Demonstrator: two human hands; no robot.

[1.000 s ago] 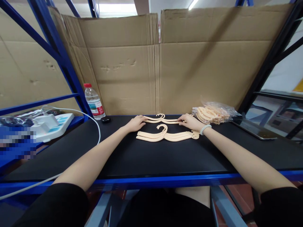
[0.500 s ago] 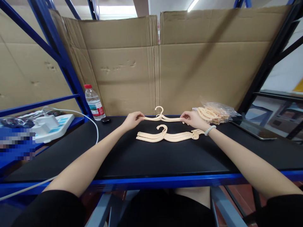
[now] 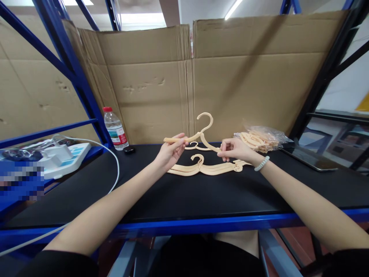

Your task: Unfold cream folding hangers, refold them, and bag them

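While the left hand (image 3: 170,154) is pinching one arm of a hanger (image 3: 201,134) between thumb and fingers, that arm's tip poking out past them, the right hand (image 3: 235,149) is pinching the other arm near its end. Between the hands, the hanger is hanging above the table (image 3: 196,200), its hook pointing up and curling over leftward. Nearer the person, a stack (image 3: 215,169) of similar hangers is lying on the table, its left end partly hiding behind the left hand and wrist. Behind the stack, a rear hanger (image 3: 198,147) is lying near the table's far edge. A bracelet (image 3: 261,164) is circling the right wrist. Beyond the right hand, a clear bag (image 3: 272,134) is holding more pale pieces. Off to the left, a bottle (image 3: 117,130) is standing before the cardboard (image 3: 150,88).
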